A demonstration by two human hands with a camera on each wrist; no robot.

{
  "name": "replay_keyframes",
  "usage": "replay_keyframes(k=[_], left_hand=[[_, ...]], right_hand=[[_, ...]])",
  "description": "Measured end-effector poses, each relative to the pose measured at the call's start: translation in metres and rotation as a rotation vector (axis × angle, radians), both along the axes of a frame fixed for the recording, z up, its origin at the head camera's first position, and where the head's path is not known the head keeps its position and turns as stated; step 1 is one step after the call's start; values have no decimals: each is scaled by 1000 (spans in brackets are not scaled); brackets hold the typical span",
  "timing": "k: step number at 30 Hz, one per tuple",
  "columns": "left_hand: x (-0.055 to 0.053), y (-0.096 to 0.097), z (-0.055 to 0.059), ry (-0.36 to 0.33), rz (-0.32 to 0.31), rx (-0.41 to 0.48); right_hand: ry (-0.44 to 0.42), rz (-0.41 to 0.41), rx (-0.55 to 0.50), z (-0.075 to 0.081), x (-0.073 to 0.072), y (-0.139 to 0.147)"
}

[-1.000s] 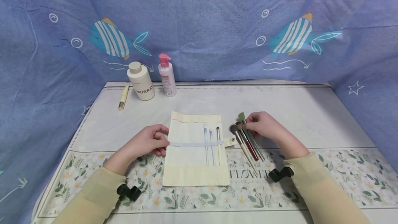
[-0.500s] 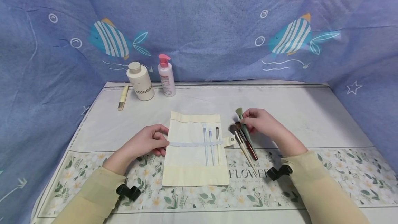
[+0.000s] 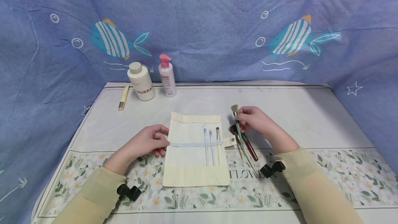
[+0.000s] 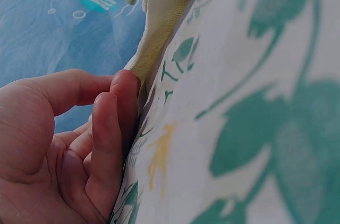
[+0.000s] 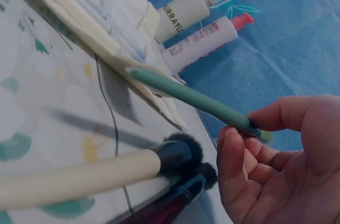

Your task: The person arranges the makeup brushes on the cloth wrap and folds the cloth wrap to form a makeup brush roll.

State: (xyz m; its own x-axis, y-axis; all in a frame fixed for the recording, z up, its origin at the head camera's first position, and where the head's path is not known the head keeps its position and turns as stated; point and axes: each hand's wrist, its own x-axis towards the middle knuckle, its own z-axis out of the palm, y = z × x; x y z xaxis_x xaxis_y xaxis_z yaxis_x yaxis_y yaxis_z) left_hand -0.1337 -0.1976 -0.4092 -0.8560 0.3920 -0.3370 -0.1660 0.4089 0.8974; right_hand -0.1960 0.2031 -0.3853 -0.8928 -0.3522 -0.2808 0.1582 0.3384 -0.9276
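Observation:
A cream cloth brush roll (image 3: 186, 158) lies unrolled on the table, with several slim makeup brushes (image 3: 212, 148) under its pale elastic band at the right. My left hand (image 3: 151, 140) pinches the roll's left edge between thumb and finger, as the left wrist view shows. My right hand (image 3: 252, 120) pinches a green makeup brush (image 5: 196, 99) near its bristle end, bristles up and handle slanting down. Below it on the table lie a red-handled brush (image 3: 251, 149) and a cream-handled brush (image 5: 79, 176), the latter partly hidden by the green one in the head view.
At the back left stand a white MURRAY bottle (image 3: 141, 82) and a pump bottle (image 3: 168, 78) with a pink top. A cream tube (image 3: 123, 98) lies beside them. The roll's snap tab (image 3: 230, 141) sticks out toward the loose brushes. A blue curtain (image 3: 199, 27) hangs behind the table.
My right hand has lifted the green brush off the other loose brushes and carried it left and slightly away. My left hand stays at the roll's edge.

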Motion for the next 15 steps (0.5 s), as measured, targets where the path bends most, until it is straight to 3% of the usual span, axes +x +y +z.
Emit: replay_keyframes(k=[15], left_hand=[[-1,0,-2,-15,7,2]], right_hand=[[5,-22,-58,-1,-4,-17]])
